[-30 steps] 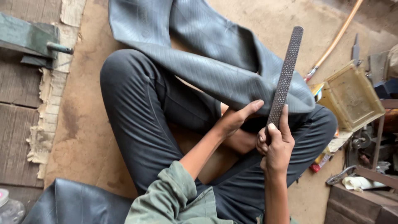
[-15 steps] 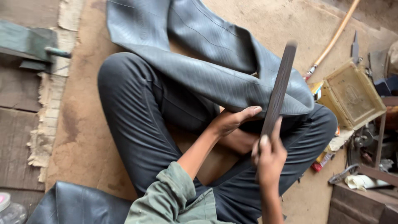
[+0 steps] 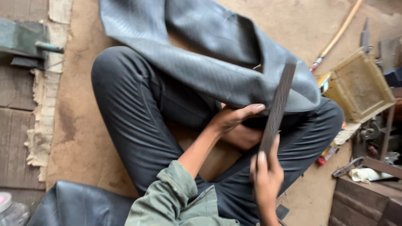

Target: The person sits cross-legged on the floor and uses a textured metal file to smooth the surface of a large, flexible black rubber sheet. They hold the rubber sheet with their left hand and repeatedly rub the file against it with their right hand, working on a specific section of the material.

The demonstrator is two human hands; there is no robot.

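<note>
I sit cross-legged in dark trousers on a brown floor mat. A large grey rubber inner tube (image 3: 217, 54) lies draped over my lap and knees. My right hand (image 3: 264, 178) grips the lower end of a long dark rasp file (image 3: 277, 109), which stands almost upright with its tip against the tube's folded edge. My left hand (image 3: 234, 118), coming out of a green sleeve, rests fingers apart under the tube's edge, just left of the file, touching the rubber.
A yellowish square tin (image 3: 360, 86) sits at the right, with a wooden handle (image 3: 337, 35) behind it. Tools and a wooden box (image 3: 364, 196) crowd the lower right. A metal vise (image 3: 25, 42) stands at upper left; another dark tube piece (image 3: 79, 205) lies at lower left.
My right hand has pulled the file down and toward me, so its tip has dropped from above the tube to the tube's edge. My left hand stays under the tube.
</note>
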